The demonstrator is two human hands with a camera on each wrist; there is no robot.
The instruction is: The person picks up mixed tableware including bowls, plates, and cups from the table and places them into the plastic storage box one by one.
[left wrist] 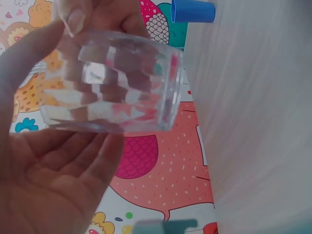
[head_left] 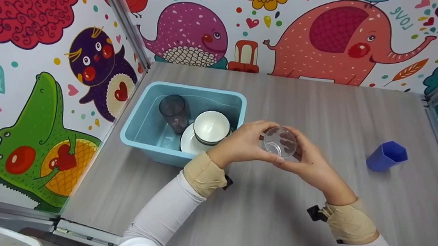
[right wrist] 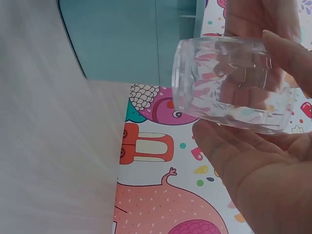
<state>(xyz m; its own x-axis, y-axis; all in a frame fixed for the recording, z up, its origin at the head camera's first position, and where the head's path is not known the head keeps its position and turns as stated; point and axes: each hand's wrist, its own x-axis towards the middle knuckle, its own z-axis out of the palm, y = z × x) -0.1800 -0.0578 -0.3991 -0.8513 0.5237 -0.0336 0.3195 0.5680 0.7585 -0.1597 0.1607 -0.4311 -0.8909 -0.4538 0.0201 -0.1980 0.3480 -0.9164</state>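
Note:
Between both hands is a clear drinking glass point(head_left: 280, 142) with a faceted side, held above the table. My left hand point(head_left: 244, 143) grips it from the left, thumb on the near side and fingers on the far side. From the right, my right hand point(head_left: 313, 161) holds it the same way, and the two thumbs meet at the near side. In the left wrist view the transparent wall of the glass point(left wrist: 114, 85) shows fingers and wall colours through it. The right wrist view shows the glass point(right wrist: 234, 83) upright on its side of that picture, near the fingertips.
Left of the hands stands a light blue plastic basin point(head_left: 150, 152), holding a dark tinted cup point(head_left: 173, 111), a white bowl point(head_left: 211, 126) and a white plate point(head_left: 190, 142). A blue angular cup point(head_left: 386, 156) leans at the right. Printed walls border the grey wooden table point(head_left: 257, 227).

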